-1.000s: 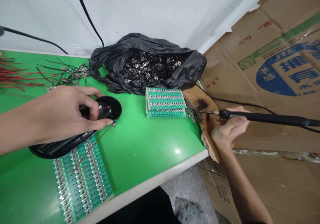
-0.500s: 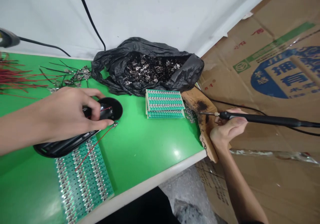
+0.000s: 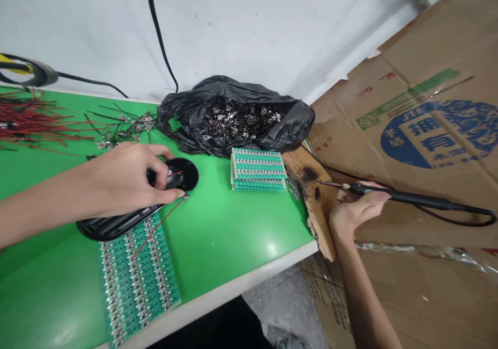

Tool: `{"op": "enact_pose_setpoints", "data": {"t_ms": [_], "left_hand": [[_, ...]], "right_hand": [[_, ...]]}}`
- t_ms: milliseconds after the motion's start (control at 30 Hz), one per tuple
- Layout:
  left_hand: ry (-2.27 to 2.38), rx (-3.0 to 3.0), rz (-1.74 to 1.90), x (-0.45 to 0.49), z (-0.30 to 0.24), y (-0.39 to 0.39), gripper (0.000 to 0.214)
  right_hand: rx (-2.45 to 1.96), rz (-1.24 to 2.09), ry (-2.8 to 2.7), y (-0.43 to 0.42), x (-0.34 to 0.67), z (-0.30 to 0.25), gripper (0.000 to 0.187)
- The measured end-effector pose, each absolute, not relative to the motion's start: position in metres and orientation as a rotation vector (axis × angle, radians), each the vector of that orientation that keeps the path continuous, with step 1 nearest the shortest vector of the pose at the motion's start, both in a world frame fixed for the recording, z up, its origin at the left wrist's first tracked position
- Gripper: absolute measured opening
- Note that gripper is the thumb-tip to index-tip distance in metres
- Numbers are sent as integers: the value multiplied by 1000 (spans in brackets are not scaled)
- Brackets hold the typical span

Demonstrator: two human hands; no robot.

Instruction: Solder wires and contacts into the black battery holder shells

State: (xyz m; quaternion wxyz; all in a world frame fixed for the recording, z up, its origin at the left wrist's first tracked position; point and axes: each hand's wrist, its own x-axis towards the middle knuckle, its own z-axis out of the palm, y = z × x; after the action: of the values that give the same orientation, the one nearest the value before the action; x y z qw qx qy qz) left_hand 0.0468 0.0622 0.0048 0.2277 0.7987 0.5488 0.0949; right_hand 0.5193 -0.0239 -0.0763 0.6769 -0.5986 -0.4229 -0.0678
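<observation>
My left hand (image 3: 143, 175) is closed over a long black plastic housing (image 3: 120, 224) with a rounded end. Its thumb presses at the housing's rim, beside a small metal piece (image 3: 185, 197) with a thin red wire (image 3: 155, 231) trailing from it. Under the housing's near side lies a green circuit board panel (image 3: 142, 281) with rows of metal parts. In my right hand (image 3: 358, 209) is a black soldering iron (image 3: 404, 196), gripped by the handle and pointing left. Its tip hangs over or touches a scorched cardboard piece (image 3: 327, 204); I cannot tell which.
A black plastic bag (image 3: 175, 108) full of small metal parts sits against the wall. In front of it stand stacked green circuit boards (image 3: 259, 165). Red wires (image 3: 35, 115) and loose metal tabs with black wires (image 3: 134, 126) lie at left. A large cardboard box (image 3: 436, 131) borders the right.
The view has shifted slightly. The soldering iron's tip has moved a little right, away from the large burnt spot on the cardboard. My left hand keeps its grip on the housing.
</observation>
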Motion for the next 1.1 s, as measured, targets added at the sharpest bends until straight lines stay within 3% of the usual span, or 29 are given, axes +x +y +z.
{"op": "enact_pose_setpoints", "data": {"t_ms": [167, 1100], "left_hand": [[1488, 2205, 64, 44, 5, 64, 44], [1520, 2223, 122, 43, 6, 65, 50]], "right_hand": [[-1298, -147, -907, -21, 523, -78, 39], [-1505, -168, -1191, -36, 513, -70, 36]]}}
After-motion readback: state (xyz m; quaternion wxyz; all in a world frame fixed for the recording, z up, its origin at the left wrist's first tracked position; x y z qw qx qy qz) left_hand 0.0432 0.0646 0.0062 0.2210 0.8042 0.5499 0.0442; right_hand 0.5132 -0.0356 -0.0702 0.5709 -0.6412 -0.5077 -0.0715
